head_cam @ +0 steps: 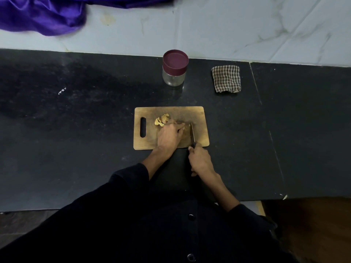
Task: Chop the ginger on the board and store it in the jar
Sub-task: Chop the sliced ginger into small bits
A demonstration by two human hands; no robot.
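Head view, mid-frame: chopping is under way. The left hand pins ginger to the wooden board, fingers curled; the right hand grips a knife. Next calls for even slicing. The glass jar, maroon lid on, stands above on the dark surface.

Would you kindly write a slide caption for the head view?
Right hand slices ginger with a knife on the board, left hand steadying; lidded jar waits behind.
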